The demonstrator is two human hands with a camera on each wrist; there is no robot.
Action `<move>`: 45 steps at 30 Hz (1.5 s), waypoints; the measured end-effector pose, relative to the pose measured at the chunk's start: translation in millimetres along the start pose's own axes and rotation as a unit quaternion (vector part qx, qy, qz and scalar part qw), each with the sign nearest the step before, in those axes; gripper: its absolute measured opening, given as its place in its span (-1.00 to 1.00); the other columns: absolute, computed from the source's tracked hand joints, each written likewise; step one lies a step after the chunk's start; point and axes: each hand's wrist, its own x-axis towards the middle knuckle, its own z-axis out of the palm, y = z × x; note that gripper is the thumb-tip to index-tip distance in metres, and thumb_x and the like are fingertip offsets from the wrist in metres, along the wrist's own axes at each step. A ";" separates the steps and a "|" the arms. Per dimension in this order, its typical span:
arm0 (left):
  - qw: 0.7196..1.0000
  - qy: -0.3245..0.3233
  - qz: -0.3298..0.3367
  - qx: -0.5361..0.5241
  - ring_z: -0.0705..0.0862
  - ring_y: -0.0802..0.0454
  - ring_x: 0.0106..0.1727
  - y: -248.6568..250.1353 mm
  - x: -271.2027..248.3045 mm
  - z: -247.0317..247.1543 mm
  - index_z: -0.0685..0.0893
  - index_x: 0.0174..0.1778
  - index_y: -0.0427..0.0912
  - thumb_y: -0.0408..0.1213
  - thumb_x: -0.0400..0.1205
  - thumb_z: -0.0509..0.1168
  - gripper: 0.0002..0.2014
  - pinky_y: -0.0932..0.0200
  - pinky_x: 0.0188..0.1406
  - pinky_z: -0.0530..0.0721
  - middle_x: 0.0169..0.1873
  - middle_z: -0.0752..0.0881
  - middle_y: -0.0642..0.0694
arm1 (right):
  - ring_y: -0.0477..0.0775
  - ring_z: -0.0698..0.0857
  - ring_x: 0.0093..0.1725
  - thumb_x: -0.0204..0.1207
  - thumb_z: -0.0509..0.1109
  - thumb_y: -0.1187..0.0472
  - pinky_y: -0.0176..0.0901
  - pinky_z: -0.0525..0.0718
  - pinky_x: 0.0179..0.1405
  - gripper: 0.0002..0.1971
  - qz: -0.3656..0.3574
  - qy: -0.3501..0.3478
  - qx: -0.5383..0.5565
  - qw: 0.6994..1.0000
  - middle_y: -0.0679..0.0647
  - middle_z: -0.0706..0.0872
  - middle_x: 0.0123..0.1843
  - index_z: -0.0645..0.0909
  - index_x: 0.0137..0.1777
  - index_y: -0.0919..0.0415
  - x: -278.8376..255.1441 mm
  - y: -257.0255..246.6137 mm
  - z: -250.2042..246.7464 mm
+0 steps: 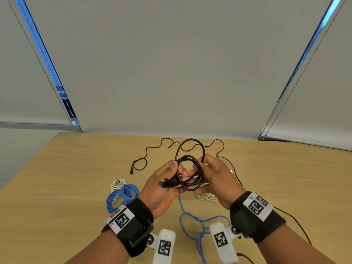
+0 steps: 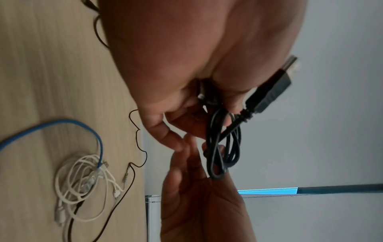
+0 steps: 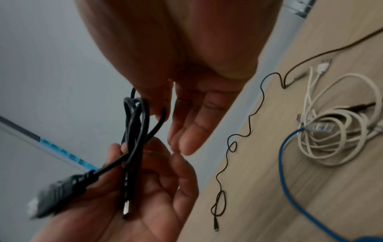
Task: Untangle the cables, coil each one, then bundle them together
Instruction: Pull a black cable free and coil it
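Both hands are raised above the wooden table [image 1: 76,168] and share 1 thick black cable [image 1: 190,168], round and smooth-jacketed, wound into several loops. The left hand [image 1: 163,189] has thumb and fingers curled round the lower part of the coil; 1 blocky black plug [image 2: 269,91] juts out past its thumb. The right hand [image 1: 215,180] pinches the coil's far side, its other fingers [image 3: 192,131] nearly straight.

On the table, counted:
- 1 thin black cable [image 1: 152,149], kinked and uncoiled, beyond the held coil.
- 2 blue cables: 1 coiled bundle [image 1: 122,197] left of the left hand, 1 loose length [image 1: 192,221] below and between the wrists.
- 2 white coils: 1 [image 1: 117,183] touching the blue bundle, 1 [image 1: 206,197] under the right hand, with the loose blue cable's clear connector [image 3: 319,127] on it.
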 end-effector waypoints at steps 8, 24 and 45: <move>0.984 0.125 0.087 0.095 0.69 0.02 -0.07 3.9 9.1 4.2 0.62 -0.28 0.00 -0.37 0.78 0.11 -0.65 -0.02 0.09 0.59 -0.20 0.71 -0.04 | 0.06 0.76 -0.17 0.73 0.23 -0.06 -0.02 0.77 -0.29 -0.77 0.039 0.072 0.046 0.996 0.13 0.78 0.09 0.71 0.19 -0.12 -9.0 4.2 4.9; 0.960 0.254 0.033 0.110 0.62 0.01 -0.25 9.4 21.0 -10.7 0.65 -0.24 -0.16 -0.24 0.81 0.20 -0.70 0.05 -0.07 0.60 -0.30 0.70 -0.10 | -0.19 0.62 -0.03 0.56 0.54 0.11 -0.33 0.59 -0.04 -0.85 -0.242 -0.247 -0.266 0.900 -0.15 0.63 0.11 0.70 0.05 0.12 -56.0 -22.2 45.4; 0.988 -0.019 -0.049 0.143 0.60 -0.14 -0.52 1.7 -0.5 -1.3 0.69 -0.29 -0.19 0.13 0.75 0.19 -0.50 -0.24 0.12 0.60 -0.52 0.65 -0.24 | 0.04 0.75 -0.26 0.41 0.61 0.23 -0.12 0.71 -0.32 -0.86 -0.130 0.015 -0.014 0.991 0.01 0.76 -0.24 0.71 -0.12 0.06 4.0 -37.7 -4.5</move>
